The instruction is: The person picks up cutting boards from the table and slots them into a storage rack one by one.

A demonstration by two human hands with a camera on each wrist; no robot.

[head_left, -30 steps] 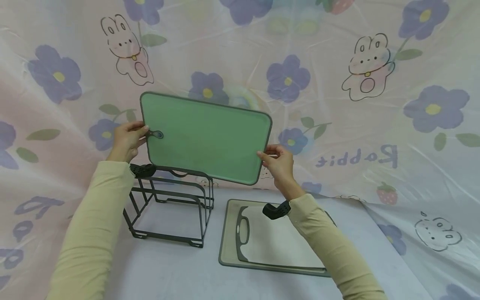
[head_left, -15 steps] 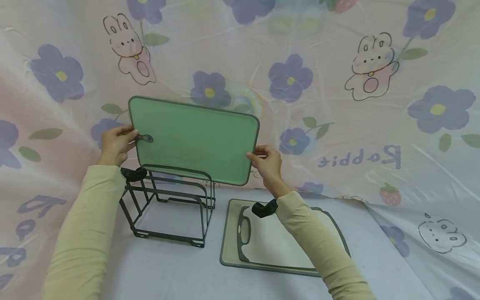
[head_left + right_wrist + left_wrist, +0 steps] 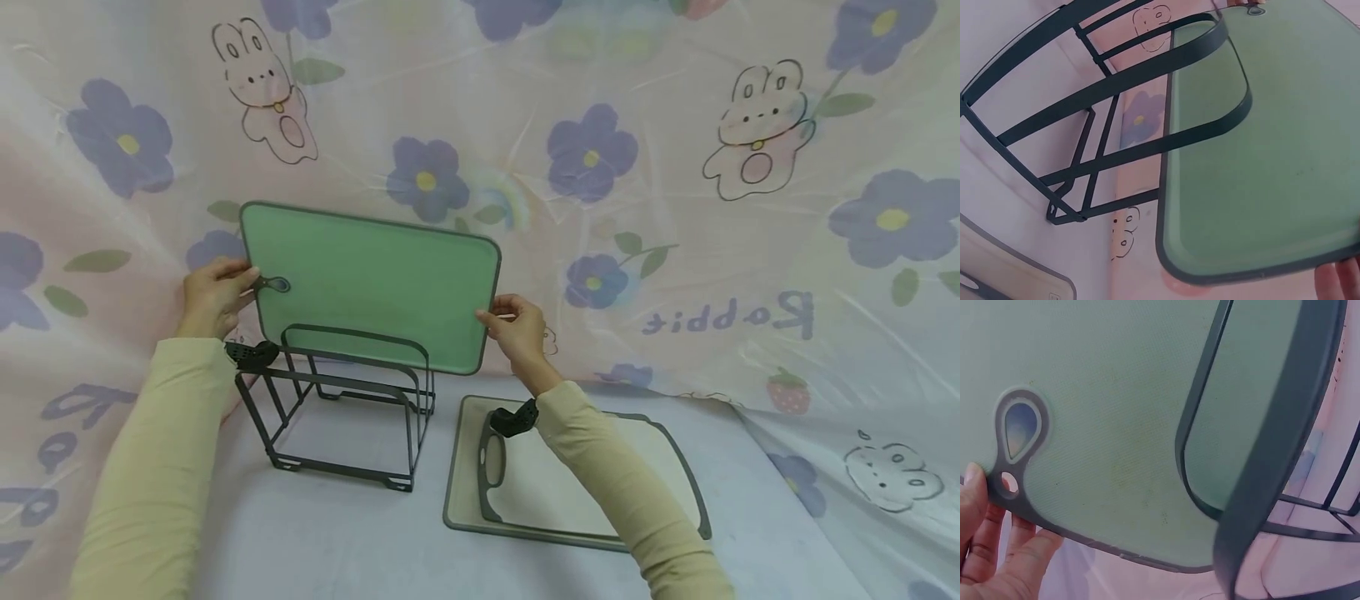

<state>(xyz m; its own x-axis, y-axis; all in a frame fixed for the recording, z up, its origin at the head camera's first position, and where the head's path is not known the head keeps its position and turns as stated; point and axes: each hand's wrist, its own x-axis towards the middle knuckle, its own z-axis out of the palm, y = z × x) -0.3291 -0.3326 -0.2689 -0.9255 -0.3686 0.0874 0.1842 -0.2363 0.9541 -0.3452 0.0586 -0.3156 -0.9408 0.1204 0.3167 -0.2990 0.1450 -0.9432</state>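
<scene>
Backdrop sheet [image 3: 675, 208]: pale printed plastic with purple flowers and rabbits, hung behind and to both sides of the work, draping down onto the worktop [image 3: 337, 542], which shows grey. Bare grey surface lies in front of the rack and to the right of the flat boards.

Green cutting board [image 3: 371, 287]: rectangular, dark rim, rounded corners, held on edge in the air with its long side roughly level, slightly lower at the right. Its lower edge sits just behind the top loops of the rack; from the head view the front loop overlaps the board's lower face. A small grey hanging tab with a hole marks its left end [image 3: 1019, 428].

Flat boards [image 3: 465, 500]: a beige board with dark rim, a lighter board with handle slot lying on it, on the worktop to the right of the rack, apart from it, partly under the right forearm.

Wire rack [image 3: 345, 417]: dark metal, upright dividers with rounded tops, standing on the worktop below the green board.

Left hand [image 3: 213, 296]: fingers curled round the board's left short edge at the tab, thumb on the front face.

Right hand [image 3: 517, 329]: fingers pinching the board's right short edge near the lower corner.
</scene>
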